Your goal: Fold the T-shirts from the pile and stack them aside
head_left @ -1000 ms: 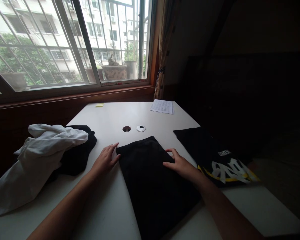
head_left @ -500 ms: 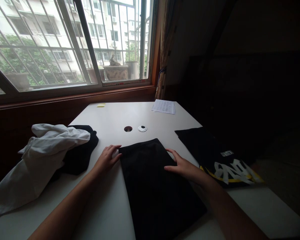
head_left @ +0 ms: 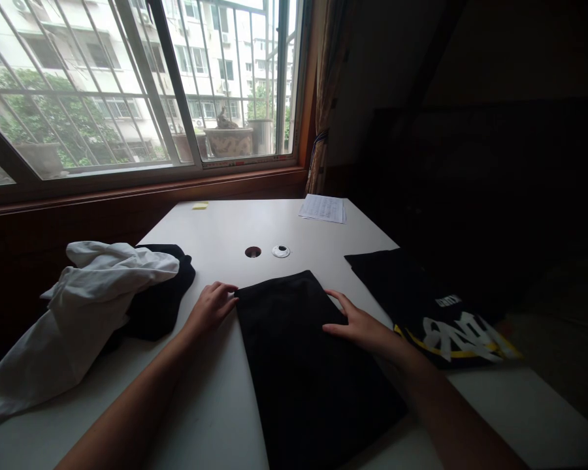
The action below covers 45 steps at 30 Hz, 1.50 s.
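Observation:
A folded black garment (head_left: 318,372) lies flat on the white table in front of me, with a straight top edge. My left hand (head_left: 213,305) is at its upper left corner, thumb and fingertips close together on the cloth. My right hand (head_left: 355,326) rests at the upper right side. Its thumb lies on top of the cloth, while the index finger reaches along the side edge, spread apart from the thumb. The other right fingers are mostly hidden.
Crumpled white cloth (head_left: 78,320) and black cloth (head_left: 159,300) lie at the left. A dark garment with white and yellow print (head_left: 451,333) lies at the right. Papers (head_left: 323,208), a yellow note (head_left: 200,205), a round hole (head_left: 253,252) and its white cover (head_left: 281,251) are farther back.
The view has shifted very slightly. Both hands stay at the upper corners of the folded black garment, which has not visibly moved on the table.

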Tool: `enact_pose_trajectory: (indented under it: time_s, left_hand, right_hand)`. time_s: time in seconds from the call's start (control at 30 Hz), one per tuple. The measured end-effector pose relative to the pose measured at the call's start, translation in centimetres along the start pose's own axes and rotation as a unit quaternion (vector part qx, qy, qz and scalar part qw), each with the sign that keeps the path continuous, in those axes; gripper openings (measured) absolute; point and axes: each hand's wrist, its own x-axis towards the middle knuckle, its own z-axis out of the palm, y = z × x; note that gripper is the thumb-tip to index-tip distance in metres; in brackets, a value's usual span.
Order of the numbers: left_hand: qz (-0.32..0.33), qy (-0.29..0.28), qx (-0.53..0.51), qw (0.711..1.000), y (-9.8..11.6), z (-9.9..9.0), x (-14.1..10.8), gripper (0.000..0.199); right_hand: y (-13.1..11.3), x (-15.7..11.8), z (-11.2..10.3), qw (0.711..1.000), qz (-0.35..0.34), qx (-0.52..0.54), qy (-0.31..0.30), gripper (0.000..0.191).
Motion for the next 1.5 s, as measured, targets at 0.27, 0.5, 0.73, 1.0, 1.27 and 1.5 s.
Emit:
enact_pose_trajectory:
  time_s: [0.27,0.5,0.73,1.0,1.27,1.5]
  left_hand:
    - [0.008,0.012,0.007,1.000,-0.1,0.0,0.0,0.031]
    - [0.004,0.002,0.007,1.000,-0.2,0.1,0.1,0.033]
    - [0.009,-0.004,0.009,1.000,-0.2,0.1,0.1,0.034]
    - [0.014,0.007,0.022,1.000,-0.4,0.2,0.0,0.034]
    - [0.036,0.029,0.036,0.998,-0.9,0.8,-0.2,0.036]
    - [0.063,0.012,0.055,0.996,-0.7,1.2,-0.3,0.037]
  right_hand:
    - [-0.2,-0.1,-0.1,1.000,-0.005,-0.013,0.001,0.093]
    - [0.4,0.3,0.1,1.000,-0.024,-0.014,0.005,0.092]
    - [0.7,0.6,0.6,0.993,-0.042,-0.081,0.072,0.076]
    - [0.3,0.6,0.9,0.991,-0.044,-0.089,0.090,0.073]
    - [0.0,0.5,0.0,0.990,-0.039,-0.096,0.100,0.072]
    - [-0.4,0.4,0.2,0.981,-0.066,-0.127,0.132,0.066]
